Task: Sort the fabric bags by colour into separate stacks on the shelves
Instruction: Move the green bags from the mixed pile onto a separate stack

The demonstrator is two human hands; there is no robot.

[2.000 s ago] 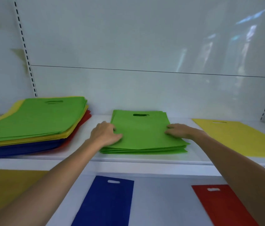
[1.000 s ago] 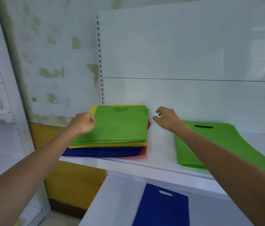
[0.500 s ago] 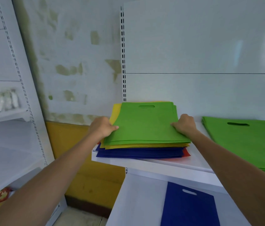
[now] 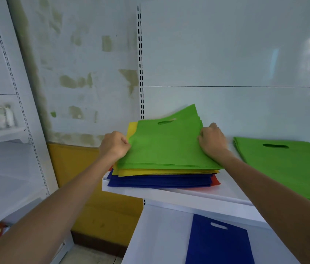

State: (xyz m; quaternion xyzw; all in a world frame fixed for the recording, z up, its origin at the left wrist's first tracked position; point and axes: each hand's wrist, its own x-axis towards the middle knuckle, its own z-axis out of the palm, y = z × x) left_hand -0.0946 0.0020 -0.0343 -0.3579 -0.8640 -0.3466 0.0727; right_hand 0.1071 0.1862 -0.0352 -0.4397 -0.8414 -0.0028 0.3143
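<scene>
A mixed pile of fabric bags (image 4: pixel 161 178) lies at the left end of the upper shelf, with yellow, blue and red layers under a green top layer. My left hand (image 4: pixel 114 145) pinches the left edge of the top green bags (image 4: pixel 165 145). My right hand (image 4: pixel 211 140) grips their right edge. The far right corner of the green bags is lifted off the pile. A separate green stack (image 4: pixel 287 164) lies to the right on the same shelf. One blue bag (image 4: pixel 219 242) lies flat on the lower shelf.
The white upper shelf (image 4: pixel 198 195) ends just left of the mixed pile, by a slotted upright (image 4: pixel 140 73). Another white shelving unit (image 4: pixel 3 149) stands at the left with packets on it. A yellow wall band (image 4: pixel 97 197) runs below.
Both hands left the sorted green stack, moved left to the mixed pile, took hold of the top green bags by their side edges and began lifting them. The view turned left.
</scene>
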